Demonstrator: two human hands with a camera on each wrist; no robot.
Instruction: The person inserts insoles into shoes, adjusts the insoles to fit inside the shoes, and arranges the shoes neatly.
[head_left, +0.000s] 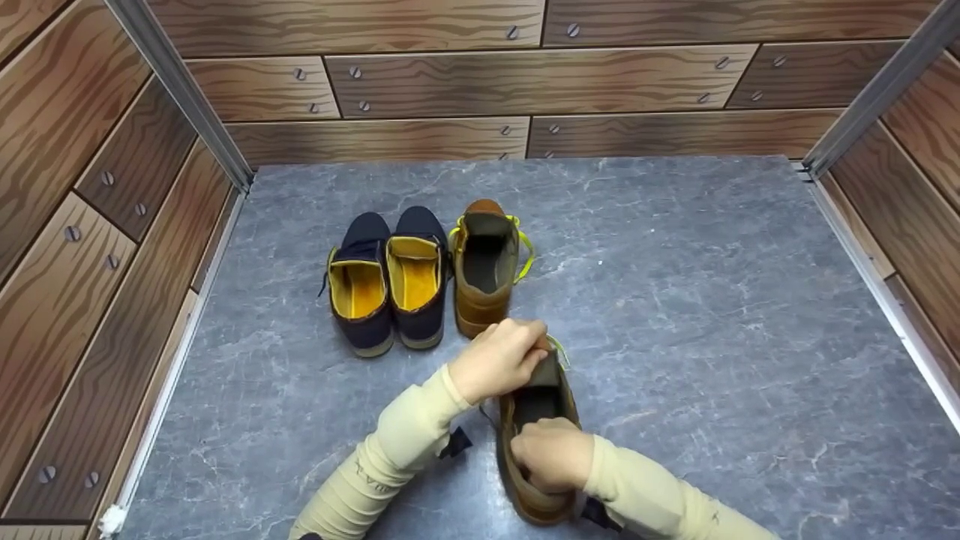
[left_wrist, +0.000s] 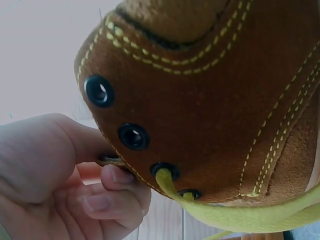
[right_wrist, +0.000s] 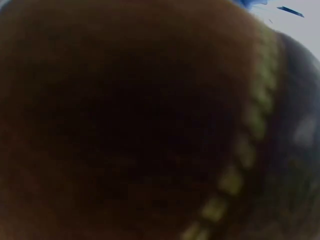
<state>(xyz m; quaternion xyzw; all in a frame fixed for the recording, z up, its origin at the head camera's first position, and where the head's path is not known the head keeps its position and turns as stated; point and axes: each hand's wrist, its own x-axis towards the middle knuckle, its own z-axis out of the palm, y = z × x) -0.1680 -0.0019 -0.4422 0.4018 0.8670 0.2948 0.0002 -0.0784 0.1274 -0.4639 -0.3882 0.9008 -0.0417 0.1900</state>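
Observation:
A brown lace-up shoe [head_left: 544, 506] is in front of me, its toe end hidden under my left hand [head_left: 501, 360]. In the left wrist view the thumb and fingers [left_wrist: 116, 202] of that hand pinch a thin edge beside the row of dark eyelets [left_wrist: 133, 136]. A yellow-green lace [left_wrist: 235, 215] runs through the lower eyelets. My right hand [head_left: 553, 454] grips the shoe at its opening near the heel, with the fingertips hidden inside. Brown leather [right_wrist: 125, 115] with thick yellow stitching fills the right wrist view, dark and blurred.
A matching brown shoe [head_left: 480, 304] with yellow-green laces stands just beyond my left hand. To its left sit two navy shoes [head_left: 367, 330] with yellow linings, side by side. Wood-patterned walls [head_left: 525, 82] enclose the grey marbled surface [head_left: 712, 337] at the back and sides.

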